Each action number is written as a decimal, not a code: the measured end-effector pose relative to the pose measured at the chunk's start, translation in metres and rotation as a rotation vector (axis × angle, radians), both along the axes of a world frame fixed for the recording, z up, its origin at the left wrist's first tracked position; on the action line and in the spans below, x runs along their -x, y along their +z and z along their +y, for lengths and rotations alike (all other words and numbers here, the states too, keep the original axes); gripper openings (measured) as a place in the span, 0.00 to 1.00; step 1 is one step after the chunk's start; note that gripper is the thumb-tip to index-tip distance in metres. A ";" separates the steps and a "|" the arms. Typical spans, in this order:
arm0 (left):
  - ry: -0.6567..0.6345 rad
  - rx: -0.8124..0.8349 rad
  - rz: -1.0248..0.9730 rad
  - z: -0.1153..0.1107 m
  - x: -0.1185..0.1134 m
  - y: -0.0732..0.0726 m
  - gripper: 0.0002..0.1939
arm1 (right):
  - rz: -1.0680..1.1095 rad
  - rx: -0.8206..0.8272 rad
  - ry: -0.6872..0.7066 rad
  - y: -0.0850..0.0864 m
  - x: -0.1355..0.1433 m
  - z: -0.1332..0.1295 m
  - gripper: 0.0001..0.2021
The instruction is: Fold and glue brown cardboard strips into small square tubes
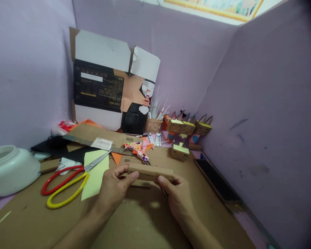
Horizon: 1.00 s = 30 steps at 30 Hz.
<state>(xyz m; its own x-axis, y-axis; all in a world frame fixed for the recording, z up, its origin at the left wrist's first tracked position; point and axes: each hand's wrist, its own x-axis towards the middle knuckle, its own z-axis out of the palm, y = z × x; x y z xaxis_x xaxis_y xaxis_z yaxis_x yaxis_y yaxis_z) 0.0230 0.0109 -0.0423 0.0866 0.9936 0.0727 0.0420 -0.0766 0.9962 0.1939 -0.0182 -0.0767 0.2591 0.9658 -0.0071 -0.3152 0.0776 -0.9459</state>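
Between my two hands is a narrow folded piece of brown cardboard, raised above the cardboard-covered table. My left hand pinches its left end, thumb on the near side. At the right end, my right hand grips it the same way, fingers hidden behind. Just beyond the piece lies a flower-patterned glue gun. To the left, large scissors with one red and one yellow handle rest partly on a pale yellow sheet of paper.
A flattened printed box leans on the back wall. Several small cardboard boxes with pointed ears stand at the back right, beside a basket of pens. A white bowl sits at left; a dark flat device lies along the right wall.
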 end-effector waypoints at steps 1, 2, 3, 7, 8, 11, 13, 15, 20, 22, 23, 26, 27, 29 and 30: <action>0.022 -0.002 0.003 0.002 0.002 -0.001 0.07 | 0.028 0.002 -0.031 0.001 -0.001 0.001 0.15; 0.045 -0.001 0.001 0.004 0.004 -0.003 0.07 | 0.059 -0.004 -0.072 0.003 -0.002 0.002 0.15; 0.068 0.002 -0.008 0.007 0.005 -0.004 0.07 | 0.089 -0.016 -0.108 0.005 -0.004 0.004 0.16; 0.150 0.063 -0.140 0.018 0.011 -0.007 0.10 | 0.180 -0.061 -0.214 0.014 -0.011 0.010 0.15; 0.173 0.087 -0.186 0.020 0.012 -0.006 0.11 | 0.197 -0.059 -0.244 0.015 -0.013 0.011 0.14; 0.220 0.144 -0.270 0.024 0.014 -0.002 0.13 | 0.181 -0.040 -0.265 0.018 -0.016 0.011 0.15; 0.224 0.161 -0.279 0.024 0.014 0.000 0.13 | 0.110 -0.034 -0.226 0.019 -0.016 0.009 0.16; 0.217 0.175 -0.278 0.023 0.014 0.000 0.13 | 0.028 -0.030 -0.200 0.019 -0.014 0.005 0.17; 0.173 0.204 -0.259 0.018 0.010 -0.003 0.13 | -0.135 -0.036 -0.228 0.019 -0.016 0.004 0.24; 0.163 0.209 -0.239 0.017 0.011 -0.004 0.13 | -0.153 -0.058 -0.281 0.018 -0.018 0.006 0.25; 0.159 0.209 -0.225 0.017 0.011 -0.005 0.13 | -0.164 -0.066 -0.285 0.018 -0.018 0.007 0.23; 0.137 0.186 -0.167 0.017 0.011 -0.008 0.13 | -0.177 -0.072 -0.134 0.016 -0.014 0.007 0.15; 0.127 0.179 -0.147 0.016 0.010 -0.009 0.12 | -0.154 -0.060 -0.050 0.015 -0.011 0.006 0.15; 0.094 0.181 -0.133 0.013 0.007 -0.011 0.12 | -0.065 -0.029 0.089 0.012 -0.005 0.004 0.17; 0.071 0.188 -0.134 0.011 0.005 -0.011 0.12 | -0.019 -0.007 0.130 0.011 -0.003 0.002 0.18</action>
<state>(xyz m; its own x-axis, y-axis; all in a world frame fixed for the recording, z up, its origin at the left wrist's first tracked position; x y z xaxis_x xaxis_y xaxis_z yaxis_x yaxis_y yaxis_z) 0.0184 0.0220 -0.0537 0.0178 0.9940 -0.1077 -0.0933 0.1089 0.9897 0.1966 -0.0161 -0.0659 0.1318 0.9913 0.0035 -0.3054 0.0440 -0.9512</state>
